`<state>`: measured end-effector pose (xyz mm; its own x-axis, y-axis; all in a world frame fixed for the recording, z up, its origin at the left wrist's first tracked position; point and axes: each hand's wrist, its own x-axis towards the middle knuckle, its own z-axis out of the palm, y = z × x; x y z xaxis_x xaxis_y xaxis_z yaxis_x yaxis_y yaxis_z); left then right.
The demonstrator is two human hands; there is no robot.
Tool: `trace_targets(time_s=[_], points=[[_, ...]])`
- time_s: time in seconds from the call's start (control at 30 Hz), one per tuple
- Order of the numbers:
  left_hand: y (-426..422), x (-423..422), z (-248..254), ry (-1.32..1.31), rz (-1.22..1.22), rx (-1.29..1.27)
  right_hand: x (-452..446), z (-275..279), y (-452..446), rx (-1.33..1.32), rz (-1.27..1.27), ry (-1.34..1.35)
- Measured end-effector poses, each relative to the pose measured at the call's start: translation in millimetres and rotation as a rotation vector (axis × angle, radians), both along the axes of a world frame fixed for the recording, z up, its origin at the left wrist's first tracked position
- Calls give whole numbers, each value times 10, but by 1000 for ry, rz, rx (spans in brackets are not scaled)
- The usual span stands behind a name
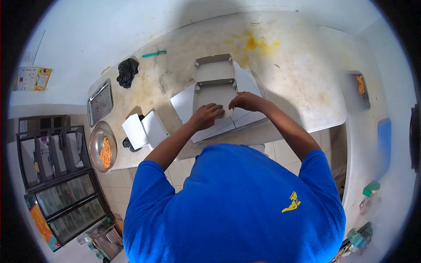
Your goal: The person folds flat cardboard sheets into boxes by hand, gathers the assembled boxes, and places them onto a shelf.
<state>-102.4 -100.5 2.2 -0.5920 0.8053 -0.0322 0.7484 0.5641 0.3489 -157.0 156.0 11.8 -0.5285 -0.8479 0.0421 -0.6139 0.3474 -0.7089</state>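
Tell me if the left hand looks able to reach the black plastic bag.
Probably, with a stretch: the left hand is at the open box, and nothing tall stands between it and the bag.

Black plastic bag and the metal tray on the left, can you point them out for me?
Black plastic bag (127,73), head view, crumpled middle.
Left metal tray (100,104), head view, inside bottom.
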Motion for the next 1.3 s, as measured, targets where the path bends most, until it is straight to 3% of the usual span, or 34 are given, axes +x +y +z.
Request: trace_targets(time_s=[0.1,0.13,0.27,0.37,0.5,0.6,0.9,1.1,1.3], points=[[-97,-185,-324,86,-123,73,-76,-3,25,30,-16,-20],[-56,-137,-98,-61,25,66,-75,32,11,29,9,22],[3,-62,-80,-86,152,185,350,108,-115,117,-230,634],[99,-52,44,-239,248,197,636,-34,-282,383,-257,709],[116,65,-51,-183,228,176,638,-63,-311,466,-187,428],[86,142,13,-77,256,87,523,-257,-289,373,-158,301],[77,111,-144,-88,358,77,565,-181,-218,444,-247,313],[105,194,-151,24,348,77,724,-13,-83,391,-529,544],[50,147,-179,-79,324,26,757,92,268,275,-551,399]])
